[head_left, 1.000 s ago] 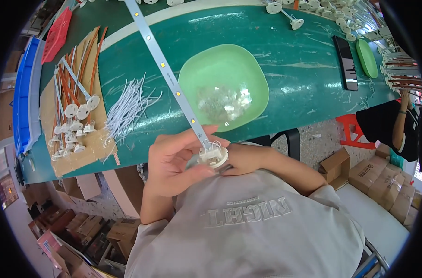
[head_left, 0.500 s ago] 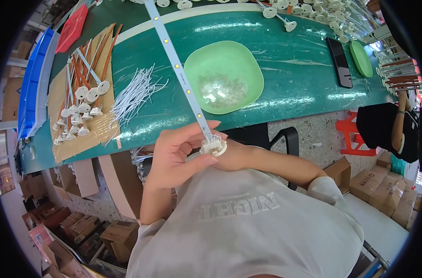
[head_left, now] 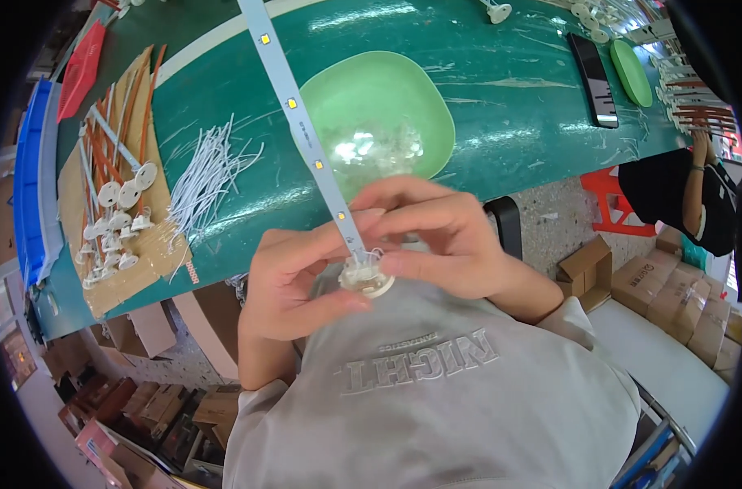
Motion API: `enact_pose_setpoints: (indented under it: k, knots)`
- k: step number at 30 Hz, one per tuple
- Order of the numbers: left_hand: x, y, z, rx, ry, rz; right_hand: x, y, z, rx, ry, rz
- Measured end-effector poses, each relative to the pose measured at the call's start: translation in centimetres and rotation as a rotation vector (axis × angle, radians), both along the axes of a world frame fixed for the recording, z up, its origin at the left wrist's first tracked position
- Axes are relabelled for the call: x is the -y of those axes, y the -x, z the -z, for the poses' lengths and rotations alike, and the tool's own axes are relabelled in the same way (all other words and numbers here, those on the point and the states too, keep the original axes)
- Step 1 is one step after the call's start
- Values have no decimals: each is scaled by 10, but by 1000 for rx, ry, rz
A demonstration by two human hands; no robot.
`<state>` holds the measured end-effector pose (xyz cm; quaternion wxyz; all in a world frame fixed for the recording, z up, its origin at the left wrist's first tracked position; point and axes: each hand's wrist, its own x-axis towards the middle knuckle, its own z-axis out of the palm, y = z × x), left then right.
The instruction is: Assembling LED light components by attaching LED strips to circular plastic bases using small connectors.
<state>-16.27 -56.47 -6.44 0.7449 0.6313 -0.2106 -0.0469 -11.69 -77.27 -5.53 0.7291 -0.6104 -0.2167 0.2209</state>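
Observation:
My left hand (head_left: 294, 281) pinches a round white end cap (head_left: 368, 281) at the foot of a long LED strip (head_left: 306, 130). The strip is a narrow pale board with small yellow LEDs, slanting up and away over the table. Thin wire loops stand on the cap where strip and cap meet. At that joint my right hand (head_left: 452, 240) has its thumb and fingers drawn together, the thumb against the cap's edge by the wires. What lies between these fingertips, if anything, is too small to make out.
Behind the strip a green bowl (head_left: 432, 106) holds small clear pieces. Left of it lie thin white ties (head_left: 212, 175) and cardboard (head_left: 155, 244) with capped strips (head_left: 110, 196). A black phone (head_left: 591, 81) and small green dish (head_left: 632, 73) are at right. A co-worker's arm (head_left: 694, 196) shows far right.
My right hand has come up from behind the cap to the wires at the strip's foot. The cap and strip have shifted slightly toward me. The view has turned a little.

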Motion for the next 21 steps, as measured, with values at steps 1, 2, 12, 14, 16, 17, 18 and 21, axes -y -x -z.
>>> enact_pose_setpoints:
  k: [1,2,12,14,16,17,18,21]
  knots:
    - [-2,-1,5,26,4,13,-4,4,11,-142,-182,-60]
    - [-1,-2,5,22,12,15,-5,6,18,-284,-366,-119]
    - [8,0,-3,-22,-136,5,31,-8,-3,-5,-115,369]
    - [8,-1,-7,0,-118,45,49,-22,-1,178,-139,784]
    - [9,0,-10,-39,-252,-48,57,-24,-8,328,-40,1036]
    - [10,0,-12,-36,-255,-49,60,-17,-13,478,193,888]
    - [15,-2,-13,5,-400,-151,61,-13,-18,622,429,736]
    - [29,-5,-14,97,-614,-321,32,-11,-21,681,416,224]
